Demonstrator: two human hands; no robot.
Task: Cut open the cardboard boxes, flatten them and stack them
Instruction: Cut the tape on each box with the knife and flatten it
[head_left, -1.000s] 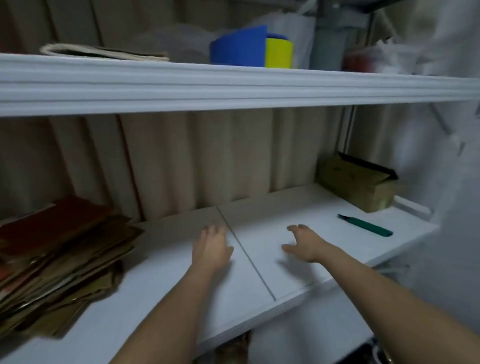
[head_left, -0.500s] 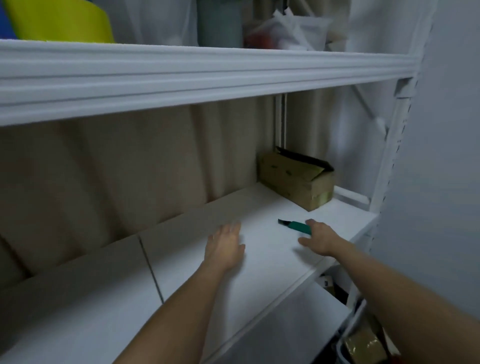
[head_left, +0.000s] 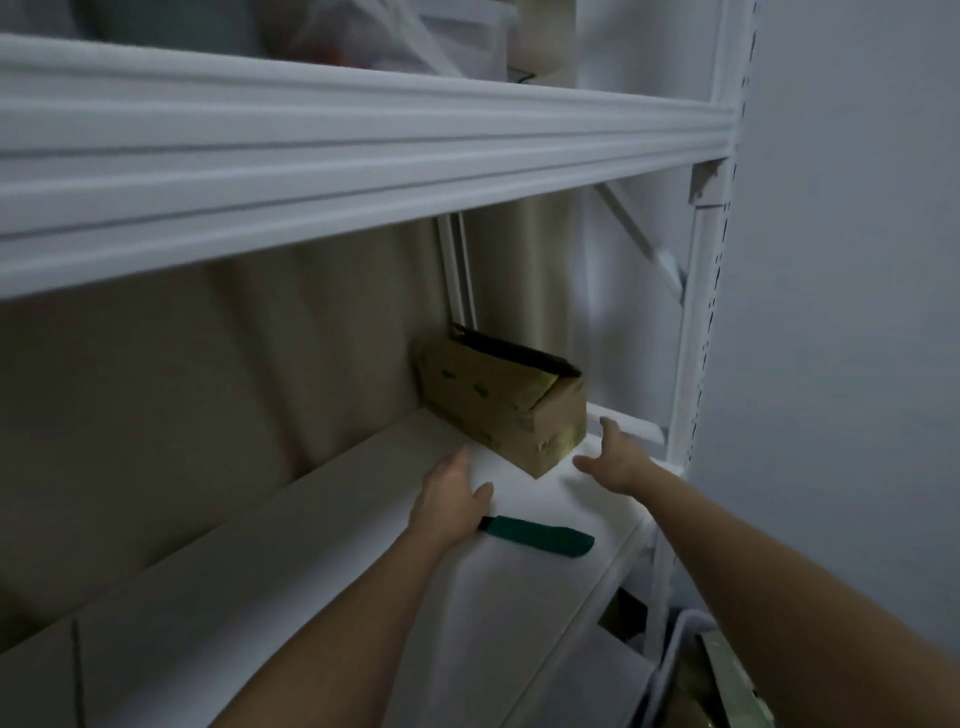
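Observation:
A small brown cardboard box (head_left: 498, 410) with green marks and a raised top flap stands at the far right end of the white shelf (head_left: 291, 582). My left hand (head_left: 449, 501) reaches out flat, fingers straight, just short of the box's near left side. My right hand (head_left: 613, 457) is spread open beside the box's right corner, fingertips close to it; I cannot tell whether they touch. A green-handled cutter (head_left: 540, 540) lies on the shelf between my wrists, its blade end partly under my left hand.
A thick white upper shelf beam (head_left: 363, 156) hangs low overhead with bags and containers above it. A perforated white upright post (head_left: 696, 332) and a plain wall close off the right. A plastic bin (head_left: 711, 670) holding cardboard sits below on the right.
The view has swung right and closer to the box. Both hands have moved forward past the cutter to either side of the box; the right hand has left the cutter's handle.

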